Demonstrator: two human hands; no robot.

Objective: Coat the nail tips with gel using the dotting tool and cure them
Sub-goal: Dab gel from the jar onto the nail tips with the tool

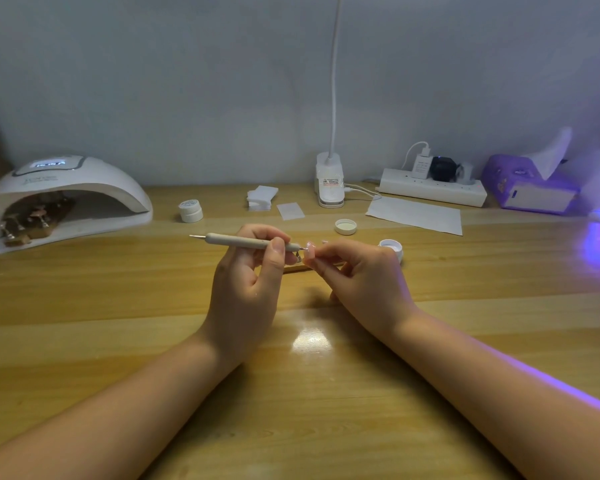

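My left hand (pixel 246 282) grips a grey dotting tool (pixel 236 241) that lies level, its right tip touching a small pink nail tip (pixel 309 252). My right hand (pixel 364 275) pinches that nail tip on its stand between thumb and fingers. An open white gel jar (pixel 392 245) stands just behind my right hand, and its lid (pixel 345 226) lies further back. The white curing lamp (pixel 63 199) stands at the far left, with several nail tips on stands (pixel 32 220) inside it.
A second, closed white jar (pixel 190 210), a stack of wipes (pixel 261 198), a paper sheet (pixel 414 215), a clip lamp base (pixel 329 180), a power strip (pixel 430 188) and a purple tissue box (pixel 530 185) line the back of the wooden table (pixel 118 306). Violet light glows at the right edge.
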